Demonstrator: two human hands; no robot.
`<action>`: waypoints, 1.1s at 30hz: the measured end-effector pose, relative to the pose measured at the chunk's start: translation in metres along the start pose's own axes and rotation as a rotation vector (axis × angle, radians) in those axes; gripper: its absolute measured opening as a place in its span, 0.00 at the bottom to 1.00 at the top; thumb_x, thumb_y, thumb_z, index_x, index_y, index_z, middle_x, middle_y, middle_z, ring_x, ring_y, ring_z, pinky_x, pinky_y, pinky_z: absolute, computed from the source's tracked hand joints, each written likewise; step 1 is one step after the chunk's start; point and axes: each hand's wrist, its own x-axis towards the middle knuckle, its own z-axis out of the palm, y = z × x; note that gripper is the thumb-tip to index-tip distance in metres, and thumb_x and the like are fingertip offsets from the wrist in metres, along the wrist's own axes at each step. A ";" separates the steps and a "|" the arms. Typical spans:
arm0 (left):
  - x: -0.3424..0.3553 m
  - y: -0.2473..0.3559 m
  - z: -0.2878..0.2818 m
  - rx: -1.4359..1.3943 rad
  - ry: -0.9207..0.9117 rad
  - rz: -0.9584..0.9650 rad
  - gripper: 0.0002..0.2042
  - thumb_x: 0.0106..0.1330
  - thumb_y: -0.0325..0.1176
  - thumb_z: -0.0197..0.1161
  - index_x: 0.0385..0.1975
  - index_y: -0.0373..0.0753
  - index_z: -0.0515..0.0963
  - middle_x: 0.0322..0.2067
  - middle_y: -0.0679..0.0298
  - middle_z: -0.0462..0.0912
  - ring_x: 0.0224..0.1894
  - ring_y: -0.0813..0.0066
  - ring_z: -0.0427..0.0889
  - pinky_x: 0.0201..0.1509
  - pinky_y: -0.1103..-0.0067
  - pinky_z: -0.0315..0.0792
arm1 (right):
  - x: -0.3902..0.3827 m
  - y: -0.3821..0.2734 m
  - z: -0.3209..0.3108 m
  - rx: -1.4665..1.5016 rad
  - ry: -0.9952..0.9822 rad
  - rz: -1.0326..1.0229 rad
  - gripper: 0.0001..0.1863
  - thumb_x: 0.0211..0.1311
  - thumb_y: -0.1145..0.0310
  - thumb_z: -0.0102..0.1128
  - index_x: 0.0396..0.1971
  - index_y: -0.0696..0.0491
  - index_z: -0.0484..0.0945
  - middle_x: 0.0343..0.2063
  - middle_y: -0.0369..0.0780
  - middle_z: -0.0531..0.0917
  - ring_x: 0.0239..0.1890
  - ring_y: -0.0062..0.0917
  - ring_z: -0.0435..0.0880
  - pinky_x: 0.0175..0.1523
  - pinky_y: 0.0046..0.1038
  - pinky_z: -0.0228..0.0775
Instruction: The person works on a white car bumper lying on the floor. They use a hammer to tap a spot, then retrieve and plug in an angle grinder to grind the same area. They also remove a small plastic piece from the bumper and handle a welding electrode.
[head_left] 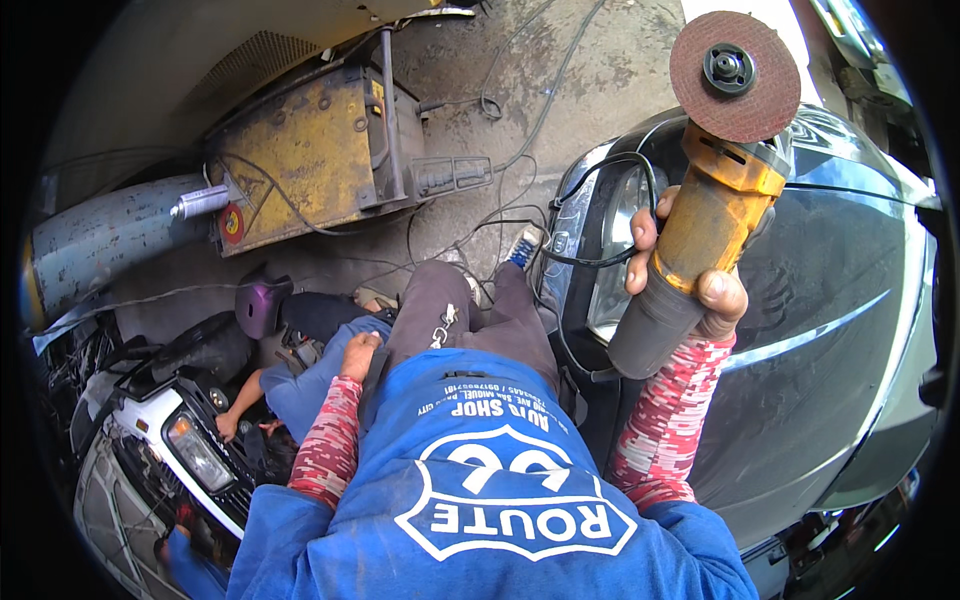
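At upper right, the right hand clasps an angle grinder, disc fitted, seemingly touching nothing yet; whether the left hand holds anything, I can't tell.

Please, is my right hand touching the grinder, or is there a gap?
Touching. The head view shows it plainly: your right hand is wrapped around the body of the grinder, with digits visible on both sides.

Right hand: palm hidden behind the orange grinder.
Left hand: fingertips hidden, grip unclear.
Blue cylinder: left end cut off.
Dark car: right side cut off.
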 end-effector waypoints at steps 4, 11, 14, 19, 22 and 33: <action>-0.010 0.053 0.025 -0.138 0.017 -0.102 0.19 0.75 0.45 0.56 0.37 0.33 0.83 0.29 0.59 0.86 0.30 0.68 0.82 0.41 0.71 0.75 | 0.009 0.023 -0.030 -0.035 0.040 0.079 0.44 0.46 0.60 0.74 0.59 0.67 0.63 0.46 0.55 0.74 0.34 0.43 0.89 0.41 0.33 0.86; 0.015 0.027 0.066 0.035 0.027 -0.053 0.19 0.73 0.46 0.57 0.38 0.33 0.82 0.37 0.46 0.85 0.44 0.45 0.83 0.50 0.61 0.74 | 0.022 0.092 -0.065 -0.126 0.117 0.161 0.40 0.47 0.61 0.71 0.59 0.65 0.66 0.45 0.52 0.77 0.36 0.38 0.88 0.43 0.32 0.83; 0.022 -0.025 0.072 0.032 0.022 -0.117 0.19 0.73 0.46 0.56 0.39 0.34 0.82 0.41 0.43 0.85 0.48 0.41 0.82 0.53 0.59 0.73 | 0.016 0.133 -0.066 -0.180 0.100 0.172 0.42 0.50 0.58 0.71 0.60 0.66 0.64 0.47 0.53 0.74 0.36 0.38 0.87 0.43 0.31 0.83; 0.051 -0.122 0.089 0.078 0.004 -0.194 0.19 0.72 0.46 0.56 0.43 0.35 0.84 0.45 0.45 0.86 0.53 0.43 0.82 0.58 0.60 0.73 | -0.022 0.221 -0.050 -0.235 0.139 0.121 0.42 0.50 0.57 0.71 0.60 0.66 0.64 0.47 0.53 0.74 0.35 0.38 0.86 0.42 0.29 0.83; 0.094 -0.181 0.113 0.093 -0.002 -0.104 0.19 0.71 0.46 0.57 0.44 0.35 0.84 0.47 0.46 0.86 0.55 0.45 0.82 0.60 0.61 0.73 | -0.049 0.281 -0.045 -0.276 0.178 0.087 0.43 0.49 0.58 0.71 0.61 0.66 0.65 0.48 0.54 0.74 0.35 0.37 0.84 0.42 0.30 0.82; 0.381 -0.317 0.297 -0.573 -0.101 -0.468 0.12 0.72 0.40 0.60 0.44 0.37 0.81 0.29 0.63 0.83 0.22 0.70 0.83 0.24 0.75 0.76 | -0.027 0.514 -0.189 -0.336 0.182 -0.104 0.43 0.51 0.64 0.72 0.64 0.64 0.61 0.51 0.53 0.73 0.40 0.41 0.85 0.46 0.34 0.83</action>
